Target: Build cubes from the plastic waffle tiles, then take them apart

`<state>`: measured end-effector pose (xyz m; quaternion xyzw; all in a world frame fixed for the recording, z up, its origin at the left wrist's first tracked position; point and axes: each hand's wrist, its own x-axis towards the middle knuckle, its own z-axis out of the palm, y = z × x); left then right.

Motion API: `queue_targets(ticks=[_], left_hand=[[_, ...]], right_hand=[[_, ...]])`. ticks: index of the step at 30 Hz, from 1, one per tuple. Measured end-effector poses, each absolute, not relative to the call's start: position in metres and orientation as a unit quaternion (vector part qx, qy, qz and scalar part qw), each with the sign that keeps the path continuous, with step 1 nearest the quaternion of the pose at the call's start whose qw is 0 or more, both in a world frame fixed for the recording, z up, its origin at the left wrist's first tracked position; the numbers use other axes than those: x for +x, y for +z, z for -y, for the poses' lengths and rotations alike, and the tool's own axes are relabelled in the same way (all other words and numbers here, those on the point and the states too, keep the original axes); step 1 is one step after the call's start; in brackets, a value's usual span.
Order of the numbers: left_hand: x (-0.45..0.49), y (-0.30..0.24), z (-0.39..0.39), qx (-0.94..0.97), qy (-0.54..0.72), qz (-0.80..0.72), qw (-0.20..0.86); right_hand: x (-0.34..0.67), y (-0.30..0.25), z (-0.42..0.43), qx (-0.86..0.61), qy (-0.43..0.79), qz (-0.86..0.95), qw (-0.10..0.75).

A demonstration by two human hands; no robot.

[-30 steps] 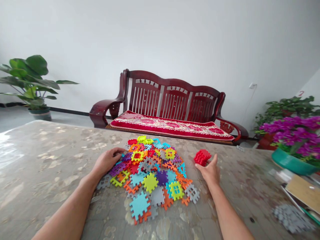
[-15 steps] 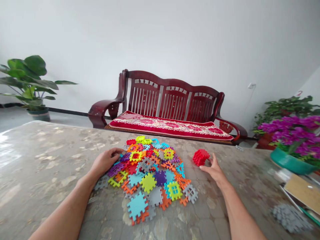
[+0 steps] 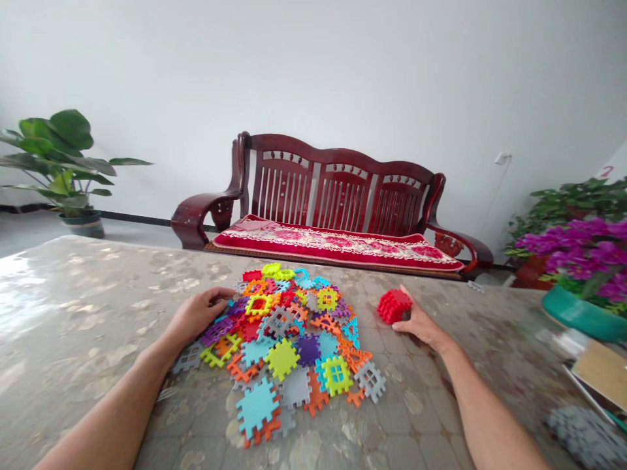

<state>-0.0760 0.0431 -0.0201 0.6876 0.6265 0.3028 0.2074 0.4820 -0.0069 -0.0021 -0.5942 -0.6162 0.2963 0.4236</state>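
A mound of colourful interlocking plastic tiles with notched edges lies on the table, some square and solid, some with window cut-outs. My left hand rests at the mound's left edge, its fingers loosely bent and apart beside the purple and blue tiles, with nothing visible in them. To the right of the mound stands a short stack of red tiles. Around that stack's right side my right hand is closed, thumb at the near side and fingers at the far side, partly hidden behind it.
The patterned table spreads around the mound. At the right are a teal pot of purple flowers, a tan board and a blurred pile of grey tiles. A wooden bench stands beyond the table.
My right hand has moved in against the red stack, its fingers now reaching around the far side. My left hand stays by the mound. The camera view has shifted slightly.
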Motion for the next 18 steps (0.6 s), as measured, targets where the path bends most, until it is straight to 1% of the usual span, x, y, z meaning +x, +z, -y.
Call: queue_targets(ticks=[11, 18], left_hand=[[-0.076, -0.020, -0.043, 0.688, 0.304, -0.626, 0.205], [-0.076, -0.020, -0.043, 0.684, 0.318, -0.626, 0.197]], right_hand=[[0.473, 0.002, 0.007, -0.593, 0.287, 0.613, 0.436], [0.464, 0.010, 0.009, -0.582, 0.309, 0.608, 0.443]])
